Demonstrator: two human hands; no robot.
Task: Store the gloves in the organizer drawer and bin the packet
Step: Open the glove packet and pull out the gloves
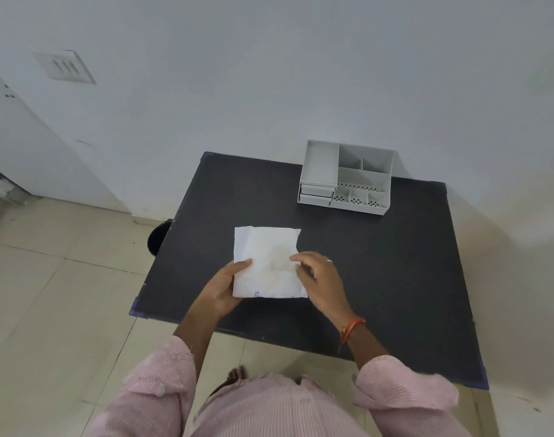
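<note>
A white paper packet [267, 257] lies flat near the front middle of the dark table [379, 263], with blue print at its near edge. My left hand [223, 287] grips its near left edge, thumb on top. My right hand [319, 279] pinches the packet's right edge with curled fingers. The gloves themselves are not visible; a faint yellowish shape shows through the paper. The grey organizer [346, 176] stands at the far right of the table, with open compartments on top and two shut drawers [315, 195] on its front left.
The table stands against a white wall. A dark round object [157, 239] sits on the floor just past the table's left edge. Beige floor tiles lie to the left, and a door stands at far left.
</note>
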